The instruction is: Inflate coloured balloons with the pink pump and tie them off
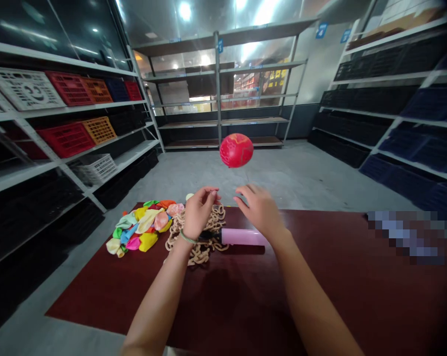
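Observation:
A blown-up red balloon (236, 150) with a printed pattern is in mid-air beyond my hands, touching neither of them. My left hand (200, 210) is raised over the rope pile, its fingers loosely bent and nothing visible in them. My right hand (259, 210), slightly blurred, hovers above the pump with thumb and fingers apart, holding nothing. Below them a pink hand pump (242, 237) with a black end lies on the dark red table (223, 301). Beige twisted rope (199, 254) is heaped around the pump's black end, partly hidden by my left hand.
Several flat coloured balloons (142, 227) are piled left of the rope. A pixelated object (409, 237) lies at the table's right. Shelves with crates (66, 138) stand left, a metal rack (218, 99) at the back, and shelves of dark crates (424, 143) right.

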{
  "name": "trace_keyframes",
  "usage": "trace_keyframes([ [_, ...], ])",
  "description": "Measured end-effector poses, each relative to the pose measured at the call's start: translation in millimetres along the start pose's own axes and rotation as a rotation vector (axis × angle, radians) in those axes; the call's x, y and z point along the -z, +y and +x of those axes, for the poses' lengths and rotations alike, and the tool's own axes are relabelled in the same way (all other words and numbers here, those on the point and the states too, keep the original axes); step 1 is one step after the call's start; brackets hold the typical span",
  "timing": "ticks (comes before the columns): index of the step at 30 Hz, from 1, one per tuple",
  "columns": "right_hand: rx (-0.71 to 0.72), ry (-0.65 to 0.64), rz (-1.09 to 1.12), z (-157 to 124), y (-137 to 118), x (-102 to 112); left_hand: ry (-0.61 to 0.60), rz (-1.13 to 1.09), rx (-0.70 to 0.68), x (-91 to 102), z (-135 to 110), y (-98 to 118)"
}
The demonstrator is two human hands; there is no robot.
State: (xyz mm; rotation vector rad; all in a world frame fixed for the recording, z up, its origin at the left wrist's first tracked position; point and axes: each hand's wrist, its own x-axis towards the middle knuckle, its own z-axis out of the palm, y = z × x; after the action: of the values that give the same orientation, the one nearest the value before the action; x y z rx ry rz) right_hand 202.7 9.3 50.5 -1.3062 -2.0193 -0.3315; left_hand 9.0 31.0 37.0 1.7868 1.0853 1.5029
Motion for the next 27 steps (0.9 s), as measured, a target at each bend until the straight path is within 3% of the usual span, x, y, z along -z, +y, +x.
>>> trace_keyframes([
  [4, 0.055, -0.029, 0.019, -1, -11, -12, 0.018, 0.163, -0.085, 18.9, -12, 15],
  [7, 0.106, -0.044, 0.026, -3, -23, -24, 0.04, 0.291, -0.05, 40.8, -25, 4],
  [13, 0.242, -0.131, 0.066, -12, -55, -59, 0.166, 0.546, 0.082, 104.2, -43, -59],
  [18, 0.284, -0.205, 0.085, -20, -66, -78, 0.133, 0.759, 0.151, 145.9, -16, -112],
  [21, 0.284, -0.232, 0.103, -21, -64, -80, -0.032, 0.881, 0.203, 147.9, 3, -134],
  [24, 0.281, -0.249, 0.108, -21, -61, -79, -0.22, 0.97, 0.228, 138.3, 10, -150],
  [27, 0.273, -0.259, 0.098, -20, -59, -77, -0.293, 0.998, 0.249, 130.0, 7, -163],
])
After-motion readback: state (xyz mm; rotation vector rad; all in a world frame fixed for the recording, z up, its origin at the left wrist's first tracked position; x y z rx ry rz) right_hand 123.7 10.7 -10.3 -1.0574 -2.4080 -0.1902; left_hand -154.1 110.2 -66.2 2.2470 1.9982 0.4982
